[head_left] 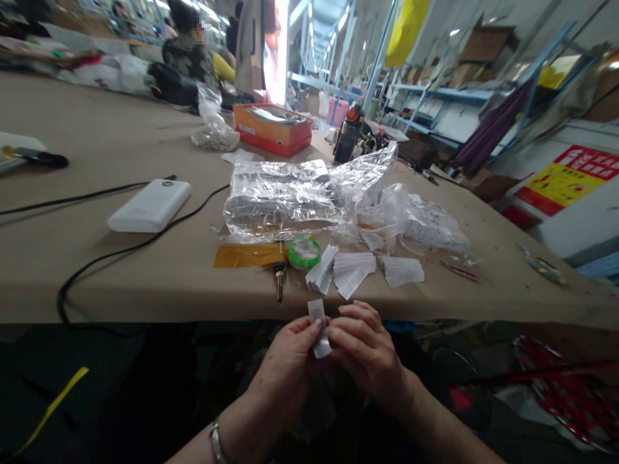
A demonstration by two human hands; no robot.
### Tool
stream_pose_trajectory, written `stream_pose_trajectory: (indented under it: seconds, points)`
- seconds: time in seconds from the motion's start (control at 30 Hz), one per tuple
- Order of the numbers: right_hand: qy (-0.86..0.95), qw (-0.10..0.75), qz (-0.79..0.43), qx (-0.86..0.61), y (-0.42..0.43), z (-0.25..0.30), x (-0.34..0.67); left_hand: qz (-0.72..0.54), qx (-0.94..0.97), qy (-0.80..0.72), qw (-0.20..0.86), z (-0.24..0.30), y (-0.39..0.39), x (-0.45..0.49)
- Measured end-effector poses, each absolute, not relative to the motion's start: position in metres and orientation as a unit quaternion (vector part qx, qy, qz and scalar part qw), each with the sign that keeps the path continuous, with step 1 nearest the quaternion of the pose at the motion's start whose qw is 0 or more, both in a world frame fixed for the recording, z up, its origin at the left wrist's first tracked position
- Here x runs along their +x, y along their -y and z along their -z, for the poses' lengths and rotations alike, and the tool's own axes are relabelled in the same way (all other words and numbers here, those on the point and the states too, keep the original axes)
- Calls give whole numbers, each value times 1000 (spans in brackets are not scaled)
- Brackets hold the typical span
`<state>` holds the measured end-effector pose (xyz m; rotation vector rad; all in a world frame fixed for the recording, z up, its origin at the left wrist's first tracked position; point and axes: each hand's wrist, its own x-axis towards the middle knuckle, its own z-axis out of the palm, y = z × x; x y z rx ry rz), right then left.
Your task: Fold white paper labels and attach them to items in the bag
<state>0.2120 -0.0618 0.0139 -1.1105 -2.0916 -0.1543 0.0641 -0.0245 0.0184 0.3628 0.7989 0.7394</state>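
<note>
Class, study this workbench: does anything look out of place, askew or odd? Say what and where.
The small dark-handled tool lies at the front edge of the brown table with its tip pointing outward, so it might slip off. Beside it, the three stacks of white paper slips are fanned out and slanted.

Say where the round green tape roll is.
Head view, centre: the green tape roll lies between an amber film strip and fanned white paper tags.
</note>
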Motion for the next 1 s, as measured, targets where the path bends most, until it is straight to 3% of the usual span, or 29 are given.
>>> stream_pose_trajectory:
  seconds: [0.23, 0.57, 0.73, 1.0]
  points:
    - [751, 278, 117, -587, 32, 2, 246, -307, 250, -468, 790, -13, 24, 59]
    - [753, 446, 25, -483, 49, 2, 243, -262, 202, -434, 838, -24, 22, 61]
    - [842, 382, 2, -380, 69, -2, 215, -314, 159, -367, 861, -19, 23, 60]
    - [861, 343, 17, -375, 73, 4, 207, -323, 138, -343, 871, -16, 26, 60]
